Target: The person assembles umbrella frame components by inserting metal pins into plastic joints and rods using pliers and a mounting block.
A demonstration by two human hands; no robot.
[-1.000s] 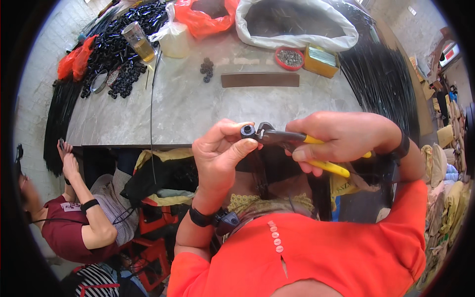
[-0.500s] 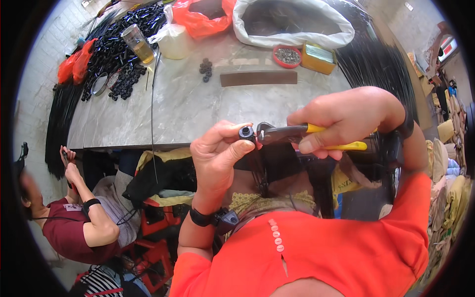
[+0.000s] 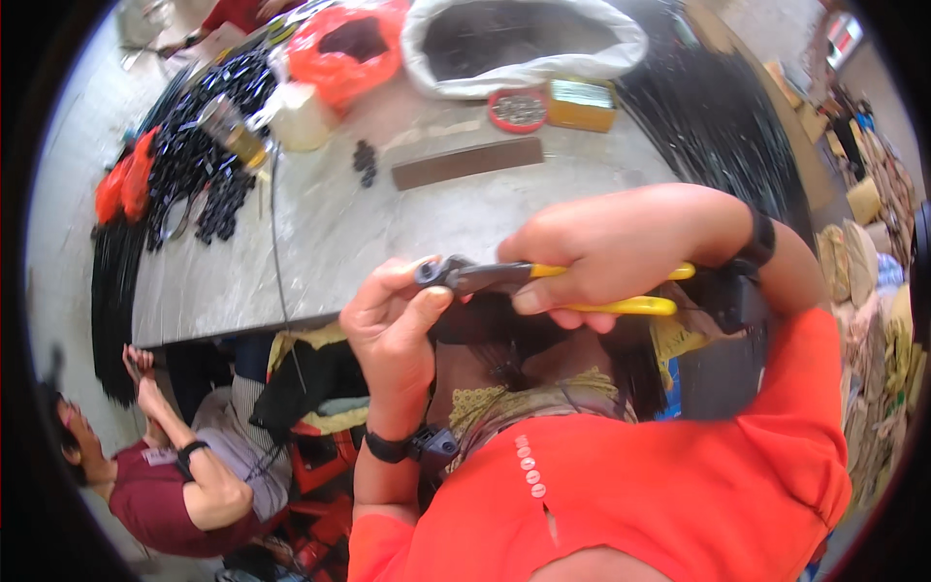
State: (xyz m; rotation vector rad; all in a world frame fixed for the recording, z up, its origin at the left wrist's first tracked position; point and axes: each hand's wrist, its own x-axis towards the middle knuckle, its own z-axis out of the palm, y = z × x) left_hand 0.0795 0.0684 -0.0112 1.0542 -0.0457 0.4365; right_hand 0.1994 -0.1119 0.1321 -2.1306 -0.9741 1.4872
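Yellow-handled pliers [image 3: 543, 283] are gripped in the raised right hand [image 3: 601, 257] — a small black part [image 3: 430, 273] is pinched by the left hand [image 3: 393, 320] at the jaws, above the desk [image 3: 320, 233].

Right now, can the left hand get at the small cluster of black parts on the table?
Probably not at once: the left hand pinches a small piece at the pliers, while the black parts lie well away across the bare table.
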